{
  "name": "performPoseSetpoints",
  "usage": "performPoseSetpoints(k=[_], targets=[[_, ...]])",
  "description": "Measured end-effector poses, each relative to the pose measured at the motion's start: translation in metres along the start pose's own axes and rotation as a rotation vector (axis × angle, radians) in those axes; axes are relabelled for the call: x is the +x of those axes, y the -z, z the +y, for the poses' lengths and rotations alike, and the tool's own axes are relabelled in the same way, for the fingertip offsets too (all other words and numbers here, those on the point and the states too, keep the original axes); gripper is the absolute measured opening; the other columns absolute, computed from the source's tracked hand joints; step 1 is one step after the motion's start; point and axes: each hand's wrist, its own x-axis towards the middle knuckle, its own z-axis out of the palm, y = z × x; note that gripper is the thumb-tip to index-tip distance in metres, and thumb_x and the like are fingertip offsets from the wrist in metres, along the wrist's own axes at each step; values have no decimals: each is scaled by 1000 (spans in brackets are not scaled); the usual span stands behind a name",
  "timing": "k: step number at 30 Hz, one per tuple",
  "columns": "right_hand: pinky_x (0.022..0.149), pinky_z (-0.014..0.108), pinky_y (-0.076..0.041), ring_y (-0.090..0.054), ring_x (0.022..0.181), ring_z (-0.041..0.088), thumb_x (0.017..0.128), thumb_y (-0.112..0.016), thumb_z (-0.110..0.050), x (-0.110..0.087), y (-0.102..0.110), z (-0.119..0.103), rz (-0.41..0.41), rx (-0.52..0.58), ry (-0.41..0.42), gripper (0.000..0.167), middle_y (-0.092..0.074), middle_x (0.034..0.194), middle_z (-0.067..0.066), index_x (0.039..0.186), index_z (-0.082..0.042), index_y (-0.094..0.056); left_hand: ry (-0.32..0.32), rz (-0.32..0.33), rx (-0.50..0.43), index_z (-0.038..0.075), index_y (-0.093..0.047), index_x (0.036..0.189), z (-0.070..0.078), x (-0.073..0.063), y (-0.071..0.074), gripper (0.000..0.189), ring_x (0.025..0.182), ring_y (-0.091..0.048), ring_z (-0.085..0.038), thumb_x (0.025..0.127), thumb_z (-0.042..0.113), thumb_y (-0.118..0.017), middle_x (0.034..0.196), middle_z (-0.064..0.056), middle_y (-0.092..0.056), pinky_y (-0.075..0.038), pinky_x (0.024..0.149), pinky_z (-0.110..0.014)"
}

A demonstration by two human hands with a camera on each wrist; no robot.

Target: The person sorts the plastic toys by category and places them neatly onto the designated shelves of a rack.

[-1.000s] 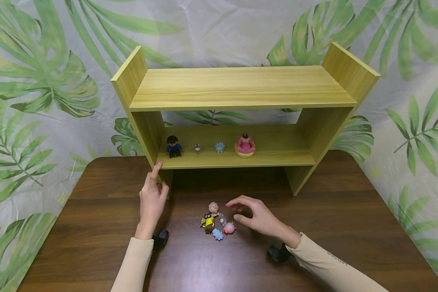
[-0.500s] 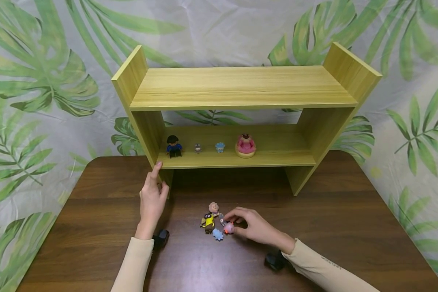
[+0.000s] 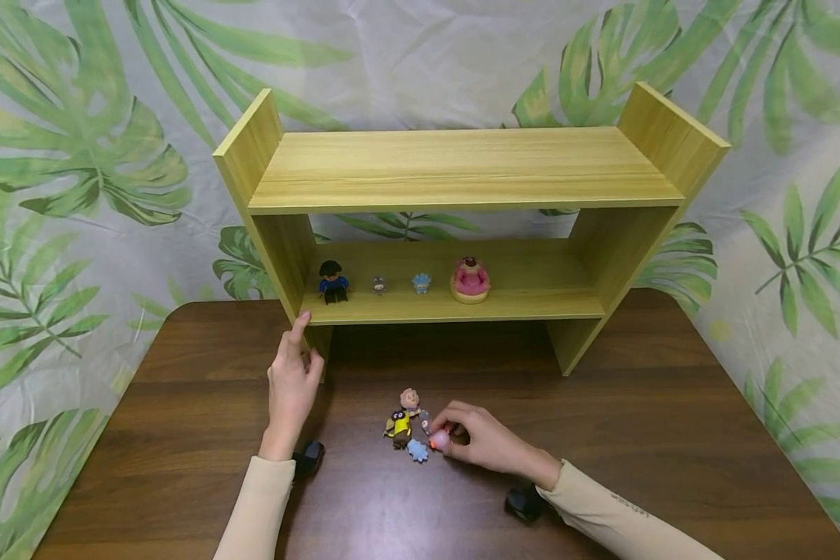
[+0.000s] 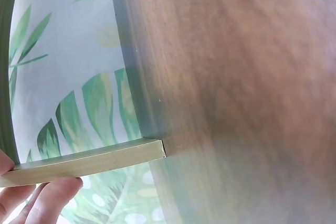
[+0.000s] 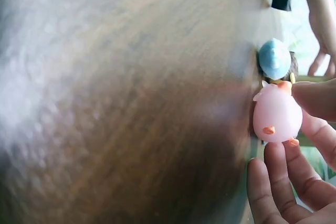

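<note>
My right hand (image 3: 486,439) pinches a small round pink toy figurine (image 5: 278,114) with orange bits, thumb on one side and fingertips on the other, at the table. Close by lie a blue figurine (image 3: 418,450), a yellow-and-brown figurine (image 3: 400,428), a small grey figurine (image 3: 425,421) and a pale pink-headed figurine (image 3: 409,399). My left hand (image 3: 294,381) grips the left side of the wooden shelf (image 3: 462,167). In the left wrist view, its fingers and thumb lie on both faces of a shelf board (image 4: 100,162).
On the middle shelf stand a dark-haired figure in blue (image 3: 332,281), a tiny grey figurine (image 3: 379,285), a light-blue figurine (image 3: 421,283) and a pink figure in a ring seat (image 3: 470,280). The brown table (image 3: 203,435) meets a leaf-patterned cloth (image 3: 427,62) behind.
My right hand has come down and left from beside the cluster and taken hold of the round pink figurine, which has turned slightly. My left hand stays put on the shelf.
</note>
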Motion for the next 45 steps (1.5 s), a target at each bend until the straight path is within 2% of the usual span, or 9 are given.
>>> performPoseSetpoints(k=[11,17,25,31,40,45], targets=[[70,25,-48,-53,83,11,79,-69,3,1,-3,1,18,-64,11,23,-57,93,-3,95,-11,-60,2,3,-1,27,-31,145,1,0,-1,77,49,-28,-12,83,-14,-53,90,-17,-50,-30,45,-30],[68,26,-49,-53,81,10,77,-69,5,-1,-3,1,39,-36,-8,25,-56,90,-3,92,-12,-57,1,1,-6,27,-31,145,2,0,0,77,50,-29,-13,83,-14,-52,89,-17,-50,-30,45,-31],[68,28,-51,-56,82,13,78,-69,6,-1,2,0,70,23,19,26,-59,94,-1,97,-9,-60,-6,3,2,28,-31,146,1,-1,0,79,49,-26,-8,82,-16,-52,90,-16,-50,-29,44,-29],[71,31,-53,-56,85,13,79,-68,5,0,6,-2,84,56,-3,26,-59,97,-1,102,-7,-62,-3,3,2,28,-31,146,1,-1,0,80,49,-25,-7,82,-16,-52,89,-16,-50,-29,44,-29],[74,28,-52,-57,89,14,80,-68,4,-2,13,-6,106,81,-14,32,-59,100,0,111,-4,-63,2,-6,-4,29,-30,146,1,-1,0,80,49,-26,-8,83,-15,-52,89,-16,-50,-29,45,-29],[74,30,-53,-57,90,15,81,-68,2,-2,17,-8,120,85,-33,31,-59,103,0,111,-6,-64,5,-6,1,29,-30,146,0,-1,0,81,50,-26,-8,82,-15,-52,89,-16,-50,-29,45,-29]])
